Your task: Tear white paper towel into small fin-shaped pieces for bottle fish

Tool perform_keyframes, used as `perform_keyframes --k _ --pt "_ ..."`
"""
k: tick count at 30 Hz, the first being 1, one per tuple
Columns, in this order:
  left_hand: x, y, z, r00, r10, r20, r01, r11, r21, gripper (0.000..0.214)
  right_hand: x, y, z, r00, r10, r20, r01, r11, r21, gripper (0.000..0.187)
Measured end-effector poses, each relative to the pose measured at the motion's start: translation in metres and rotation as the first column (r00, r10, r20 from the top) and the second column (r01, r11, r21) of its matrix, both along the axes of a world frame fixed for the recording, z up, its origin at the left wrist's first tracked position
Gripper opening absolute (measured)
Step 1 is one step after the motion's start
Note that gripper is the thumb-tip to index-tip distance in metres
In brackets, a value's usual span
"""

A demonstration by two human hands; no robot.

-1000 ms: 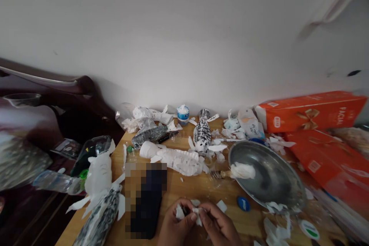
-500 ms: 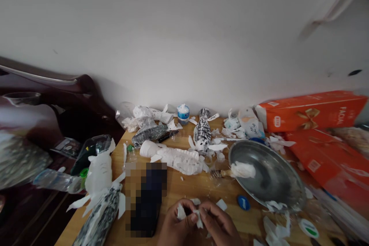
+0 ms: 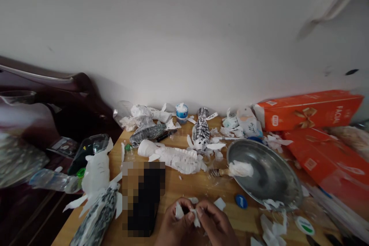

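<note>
I have a broad grey-white wall (image 3: 184, 38) filling the far side; against it stands a light brown wooden table (image 3: 173, 186), cluttered across its top; at the far right I see an orange box printed FACIAL, with a gold bow (image 3: 307, 117), above a second orange box (image 3: 328, 157); nearer than these sits an oval-looking silver metal basin (image 3: 268, 169), a wad of white tissue (image 3: 241, 169) over its left rim; at the near left lies a black-and-white streaked, fish-like figure (image 3: 96, 215); mid-table, a white paper-wrapped, bottle-shaped figure (image 3: 178, 157) lies on its side; left of the hands I make out a dark slab (image 3: 145, 200), partly blurred out; at the near middle, the left hand (image 3: 175, 219) and right hand (image 3: 215, 221) are closed, fingertips nearly meeting, both pinching a small strip of white paper (image 3: 196, 219) between them, above the table; a round blue plastic cap (image 3: 241, 201) lies just right of them.
</note>
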State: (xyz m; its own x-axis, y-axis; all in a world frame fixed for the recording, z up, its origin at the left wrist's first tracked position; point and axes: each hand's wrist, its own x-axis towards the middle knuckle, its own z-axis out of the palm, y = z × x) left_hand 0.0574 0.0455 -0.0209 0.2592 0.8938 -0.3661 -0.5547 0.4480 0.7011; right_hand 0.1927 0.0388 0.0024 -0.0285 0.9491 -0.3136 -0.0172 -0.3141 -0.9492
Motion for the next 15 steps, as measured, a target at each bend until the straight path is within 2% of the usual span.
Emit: perform_keyframes --k 5,12,15 --pt "-0.0032 0.001 -0.0023 0.995 -0.056 -0.088 0.059 0.998 0.028 0.043 -0.0008 -0.0003 -0.0004 1.0 -0.001 0.021 0.001 1.0 -0.008 0.053" --pt "-0.0033 0.0021 -0.0001 0.995 -0.076 -0.058 0.079 0.995 0.053 0.043 -0.002 -0.0003 -0.0085 0.999 0.021 -0.025 -0.02 0.999 0.044 0.051" --pt "-0.0027 0.0003 -0.0009 0.997 -0.049 -0.055 0.051 0.998 0.045 0.04 -0.0026 -0.0004 -0.009 1.0 0.022 -0.02 -0.021 0.999 0.05 0.05"
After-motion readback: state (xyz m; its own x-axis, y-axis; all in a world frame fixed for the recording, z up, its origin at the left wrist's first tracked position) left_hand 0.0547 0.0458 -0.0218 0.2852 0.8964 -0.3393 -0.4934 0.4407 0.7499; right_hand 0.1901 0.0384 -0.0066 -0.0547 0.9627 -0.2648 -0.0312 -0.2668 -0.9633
